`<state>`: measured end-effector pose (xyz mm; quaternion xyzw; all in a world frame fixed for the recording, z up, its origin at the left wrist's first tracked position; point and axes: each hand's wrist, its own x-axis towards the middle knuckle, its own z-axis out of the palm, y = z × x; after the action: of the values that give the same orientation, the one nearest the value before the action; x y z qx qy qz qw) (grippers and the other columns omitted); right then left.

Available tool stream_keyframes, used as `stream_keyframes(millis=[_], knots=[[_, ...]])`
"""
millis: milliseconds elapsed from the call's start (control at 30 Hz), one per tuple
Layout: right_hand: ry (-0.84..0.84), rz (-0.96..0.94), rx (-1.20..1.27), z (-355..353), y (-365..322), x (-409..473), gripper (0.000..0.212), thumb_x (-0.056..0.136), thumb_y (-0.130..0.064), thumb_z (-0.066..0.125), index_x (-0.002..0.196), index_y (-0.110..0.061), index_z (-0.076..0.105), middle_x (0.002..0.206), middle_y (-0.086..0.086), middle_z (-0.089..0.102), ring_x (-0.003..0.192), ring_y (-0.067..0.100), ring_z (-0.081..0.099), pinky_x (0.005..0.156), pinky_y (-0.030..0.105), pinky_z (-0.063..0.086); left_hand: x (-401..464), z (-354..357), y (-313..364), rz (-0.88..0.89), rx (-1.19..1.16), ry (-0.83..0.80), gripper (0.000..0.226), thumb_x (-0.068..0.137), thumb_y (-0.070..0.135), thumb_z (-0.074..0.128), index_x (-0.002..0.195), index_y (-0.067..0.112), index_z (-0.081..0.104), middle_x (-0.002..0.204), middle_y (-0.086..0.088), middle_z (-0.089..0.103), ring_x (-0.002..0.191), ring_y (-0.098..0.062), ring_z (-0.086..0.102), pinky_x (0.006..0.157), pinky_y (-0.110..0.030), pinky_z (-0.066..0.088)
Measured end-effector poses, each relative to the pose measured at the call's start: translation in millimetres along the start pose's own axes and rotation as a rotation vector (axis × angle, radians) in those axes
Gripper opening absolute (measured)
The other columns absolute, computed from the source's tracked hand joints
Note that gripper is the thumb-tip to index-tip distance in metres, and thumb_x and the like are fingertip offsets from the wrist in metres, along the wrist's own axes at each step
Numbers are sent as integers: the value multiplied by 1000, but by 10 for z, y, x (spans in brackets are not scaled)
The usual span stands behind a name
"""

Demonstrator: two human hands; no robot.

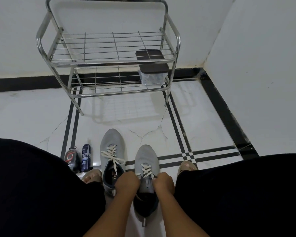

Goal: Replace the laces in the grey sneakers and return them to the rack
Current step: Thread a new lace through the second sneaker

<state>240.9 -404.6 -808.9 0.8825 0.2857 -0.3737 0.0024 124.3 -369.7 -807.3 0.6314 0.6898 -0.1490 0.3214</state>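
Note:
Two grey sneakers stand side by side on the floor between my knees, toes pointing away. The left sneaker (111,147) has a white lace threaded through it, ends loose. The right sneaker (146,159) sits nearer me with a white lace (147,170) crossed over its lower eyelets. My left hand (126,184) and my right hand (163,183) are curled at either side of this sneaker's tongue, each pinching the lace. A steel shoe rack (109,62) with two wire shelves stands against the far wall.
A clear box with a dark lid (153,72) sits on the right of the rack's lower shelf. A dark blue cleaner bottle (86,157) and a small dark tin (71,158) stand left of the sneakers. My sandalled feet (186,166) flank the shoes. A wall corner closes the right side.

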Motion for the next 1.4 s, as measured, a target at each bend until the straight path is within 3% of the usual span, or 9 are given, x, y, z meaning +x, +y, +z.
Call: stream_keyframes(millis=[167, 400, 533, 667, 833, 933, 1100, 1233, 1400], knots=[[-11, -32, -24, -2, 1, 36, 28, 92, -27, 52, 115, -20, 65, 119, 6, 64, 108, 26, 62, 80, 27, 48, 89, -25, 62, 222, 78, 310, 28, 94, 35, 43, 111, 20, 59, 117, -3, 52, 106, -23, 57, 77, -35, 49], [-9, -62, -63, 19, -4, 73, 29, 92, -28, 50, 115, -19, 65, 119, 6, 63, 108, 26, 61, 80, 28, 48, 245, 189, 4, 332, 55, 74, 23, 95, 17, 40, 118, 14, 45, 112, -12, 63, 103, -32, 57, 81, -38, 46], [-23, -59, -59, 23, -6, 62, 29, 91, -30, 51, 114, -20, 65, 118, 6, 63, 108, 27, 61, 82, 30, 49, 191, 5, 115, 80, -592, -86, 17, 91, 9, 47, 86, 15, 61, 87, -4, 66, 86, -24, 61, 77, -31, 49], [-7, -66, 31, -19, -54, 9, 29, 92, -32, 50, 113, -19, 66, 116, 6, 65, 107, 27, 61, 78, 29, 47, 119, -537, 320, -81, -1064, -368, 27, 96, 7, 51, 70, 10, 59, 45, 5, 62, 52, -7, 60, 48, -15, 43], [23, -161, 599, -317, -310, -49, 18, 91, -19, 49, 85, -12, 65, 100, 10, 69, 92, 27, 62, 76, 34, 49, -57, -871, 350, 59, -1187, -217, 35, 88, 35, 52, 93, 8, 73, 101, 1, 73, 98, -12, 62, 93, -36, 42], [-147, -176, 953, -501, -403, -160, 13, 88, -13, 54, 86, -15, 67, 94, 5, 70, 85, 17, 62, 74, 30, 50, -101, -838, 296, 159, -1181, -127, 50, 102, 36, 31, 104, 10, 73, 107, 3, 70, 99, -5, 59, 81, -26, 37], [-338, -278, 893, -527, -428, -302, 15, 87, -22, 59, 95, -15, 70, 102, 4, 69, 104, 19, 61, 83, 32, 49, -122, -821, 306, 213, -1151, -120, 63, 103, 44, 20, 106, 11, 73, 113, -6, 69, 110, -13, 58, 90, -26, 30], [-487, -257, 1010, -566, -400, -335, 17, 90, -16, 52, 85, -9, 66, 79, 7, 65, 80, 21, 62, 74, 32, 47, -138, -801, 280, 195, -1182, -140, 61, 103, 47, 20, 114, 14, 70, 121, -7, 65, 118, -14, 54, 82, -26, 33], [-250, -291, 636, -738, -302, -157, 11, 88, -18, 62, 84, -8, 62, 75, 11, 61, 65, 20, 56, 66, 31, 47, -91, -806, 216, 62, -1295, -82, 45, 101, 41, 33, 128, 17, 59, 132, -2, 57, 111, -14, 53, 85, -32, 33]])
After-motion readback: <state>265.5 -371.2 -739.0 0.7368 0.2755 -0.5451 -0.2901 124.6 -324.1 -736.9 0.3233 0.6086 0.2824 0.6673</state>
